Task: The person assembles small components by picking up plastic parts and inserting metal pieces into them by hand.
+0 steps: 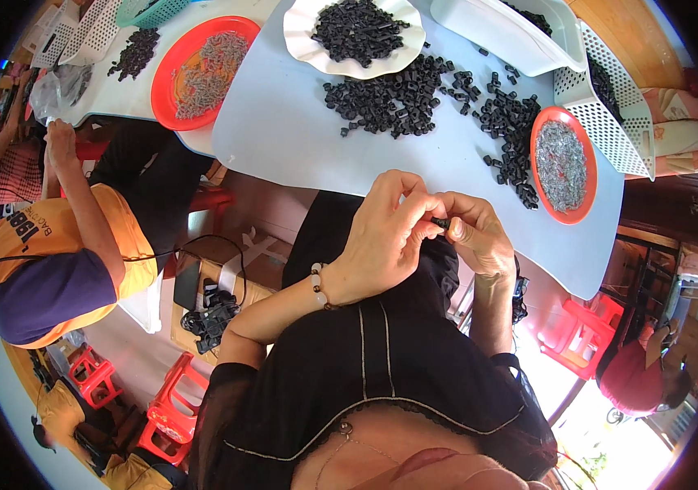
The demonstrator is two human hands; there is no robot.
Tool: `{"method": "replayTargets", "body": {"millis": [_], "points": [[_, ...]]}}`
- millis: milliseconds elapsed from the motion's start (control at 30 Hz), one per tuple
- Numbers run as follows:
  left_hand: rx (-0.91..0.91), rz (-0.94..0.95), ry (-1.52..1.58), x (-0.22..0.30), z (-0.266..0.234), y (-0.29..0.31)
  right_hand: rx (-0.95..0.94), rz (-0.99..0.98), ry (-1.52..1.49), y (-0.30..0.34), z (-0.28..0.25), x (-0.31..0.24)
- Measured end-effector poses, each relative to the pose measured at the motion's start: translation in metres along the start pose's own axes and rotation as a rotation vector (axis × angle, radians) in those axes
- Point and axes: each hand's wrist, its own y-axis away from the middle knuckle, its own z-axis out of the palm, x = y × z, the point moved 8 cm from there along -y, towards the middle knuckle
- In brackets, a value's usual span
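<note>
A small black plastic part [440, 222] is pinched between the fingertips of both my hands, just off the near edge of the pale blue table [275, 155]. My left hand [394, 233] is closed on one end of it, and my right hand [480, 237] grips the other. The fingers hide most of the part. Ahead of my hands lies a loose pile of short black parts [394, 98], with more black pieces [512, 122] strewn to the right. An orange-red plate [591, 175] of small clear and silvery pieces [563, 163] sits near my right hand.
A white scalloped dish [300, 37] of black parts stands at the back. A white bin [488, 41] and a perforated basket [610, 90] are at the right. On the left, a red plate [165, 90] holds small metal pieces, beside a person in a yellow-and-navy shirt [63, 269].
</note>
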Motion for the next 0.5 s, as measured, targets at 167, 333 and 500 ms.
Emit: {"method": "replayTargets", "body": {"millis": [167,333,500], "points": [[0.001,0.019,-0.112,0.003,0.002,0.004,0.066,-0.021,-0.012,0.001,-0.003,0.007],[0.015,0.013,-0.127,0.002,-0.002,0.002,0.093,-0.003,-0.042,0.002,-0.002,0.012],[0.049,0.013,-0.113,-0.001,-0.004,0.000,0.094,-0.112,-0.011,0.003,0.002,-0.006]]}}
